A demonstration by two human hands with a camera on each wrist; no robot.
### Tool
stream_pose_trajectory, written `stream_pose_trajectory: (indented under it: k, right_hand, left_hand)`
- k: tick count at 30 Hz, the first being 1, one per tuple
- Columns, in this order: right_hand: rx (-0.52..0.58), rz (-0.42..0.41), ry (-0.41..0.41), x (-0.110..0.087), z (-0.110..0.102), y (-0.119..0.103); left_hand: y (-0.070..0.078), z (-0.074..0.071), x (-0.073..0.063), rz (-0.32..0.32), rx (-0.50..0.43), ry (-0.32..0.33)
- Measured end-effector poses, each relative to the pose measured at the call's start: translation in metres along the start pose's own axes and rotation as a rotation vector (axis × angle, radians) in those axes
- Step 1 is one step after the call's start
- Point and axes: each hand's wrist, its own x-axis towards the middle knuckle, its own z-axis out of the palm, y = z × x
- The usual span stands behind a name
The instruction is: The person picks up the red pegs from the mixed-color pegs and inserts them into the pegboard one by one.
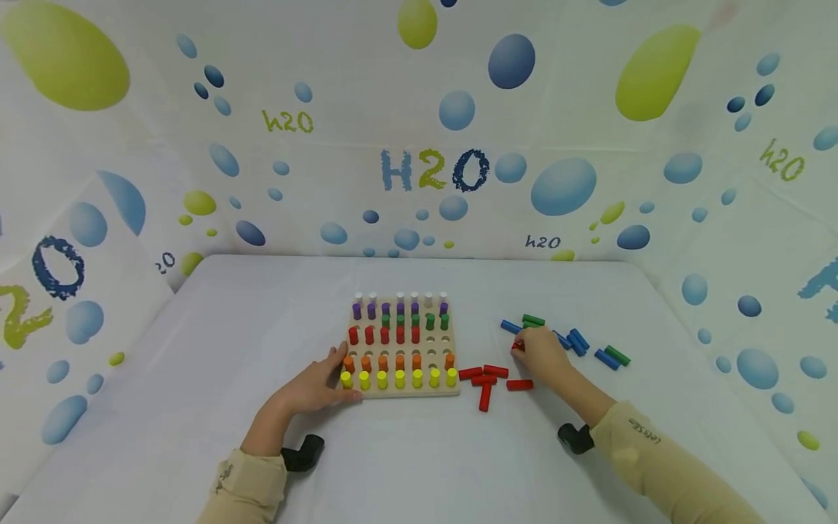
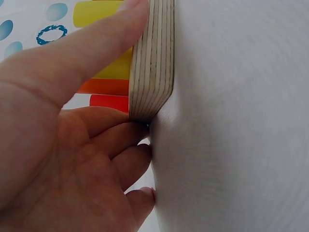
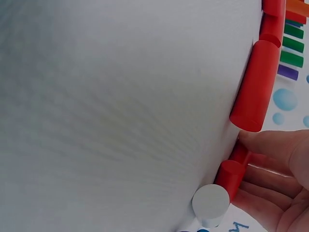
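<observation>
A red peg [image 1: 516,346] lies at the fingertips of the right hand [image 1: 542,351], right of the pegboard [image 1: 409,394]; the thumb and fingers pinch it. The left hand [image 1: 313,382] grips the board's near left corner, thumb at the front edge, fingers along the side. The hands are well apart.

Between the board and the right hand lie five loose red pegs [image 1: 485,398], one just beside the board's right edge. Around and beyond that hand are loose blue pegs [image 1: 607,359] and green pegs [image 1: 617,355]; the hand partly covers some, so at least five blue and three green can be counted.

Standing in the board, from the near row back, are seven yellow pegs [image 1: 400,379], six orange pegs [image 1: 400,362], five red, five green, six purple pegs [image 1: 401,309] and six white pegs [image 1: 414,298]. A row of holes runs between orange and red.

Everything rests on a white-covered table [image 1: 275,291], before a drop-patterned backdrop [image 1: 366,131]. A dark device [image 1: 303,453] sits at each wrist.
</observation>
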Motion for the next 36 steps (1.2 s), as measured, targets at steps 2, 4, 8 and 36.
stream_pose_trajectory:
  k: [2,4,8,36]
  right_hand:
    - [-0.003,0.001,-0.004,-0.0001,0.0000,-0.0005]
    - [-0.007,-0.005,-0.007,-0.0001,-0.0002,-0.0007]
    - [-0.004,-0.020,-0.013,-0.0005,-0.0009,-0.0006]
    - [0.546,0.041,0.154,0.0045,0.0068,0.0080]
  left_hand:
    - [-0.0004,0.0003,-0.0001,0.002,-0.001,0.002]
    - [-0.0009,0.0007,0.0000,0.003,-0.002,0.004]
    - [-0.0014,0.0010,0.0000,0.004,-0.003,0.004]
    - [-0.0031,0.0021,0.0009,0.033,0.003,0.008]
